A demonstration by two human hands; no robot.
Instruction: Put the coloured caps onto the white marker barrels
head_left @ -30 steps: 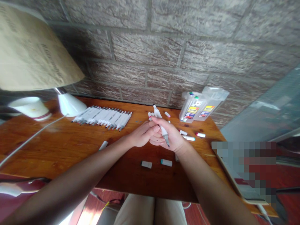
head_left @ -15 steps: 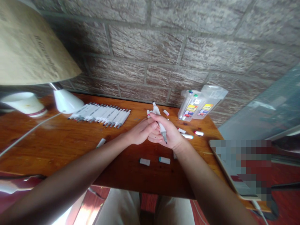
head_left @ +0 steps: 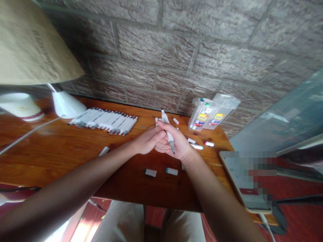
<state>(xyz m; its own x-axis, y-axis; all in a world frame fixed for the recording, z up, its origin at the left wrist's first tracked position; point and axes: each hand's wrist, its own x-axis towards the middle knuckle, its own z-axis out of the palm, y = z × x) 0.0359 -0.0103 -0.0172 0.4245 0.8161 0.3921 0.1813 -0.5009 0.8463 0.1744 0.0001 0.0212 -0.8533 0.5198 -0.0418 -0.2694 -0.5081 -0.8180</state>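
Over the middle of the desk, my two hands meet. My right hand (head_left: 176, 141) is closed around a white marker (head_left: 170, 136) with both nibs bare, slanting from the far side toward me. My left hand (head_left: 148, 140) presses against the fingers of my right hand, its thumb across them; its own fingers are partly hidden, and what they hold cannot be made out. Loose marker caps lie around: a white one with a teal end (head_left: 172, 171), a dark-ended one (head_left: 150, 172), a pink-ended one (head_left: 176, 121). To the left is a row of uncapped markers (head_left: 103, 121).
A clear plastic marker case (head_left: 213, 112) stands open at the back right. On the desk's (head_left: 63, 154) right edge rests a tablet-like device (head_left: 252, 198) with a cable. A lamp (head_left: 67, 104) and a paper cup (head_left: 24, 106) stand at left, before a brick wall.
The view has shifted a little, so the desk things sit further left in the picture. Both hands keep nearly the same pose around the marker.
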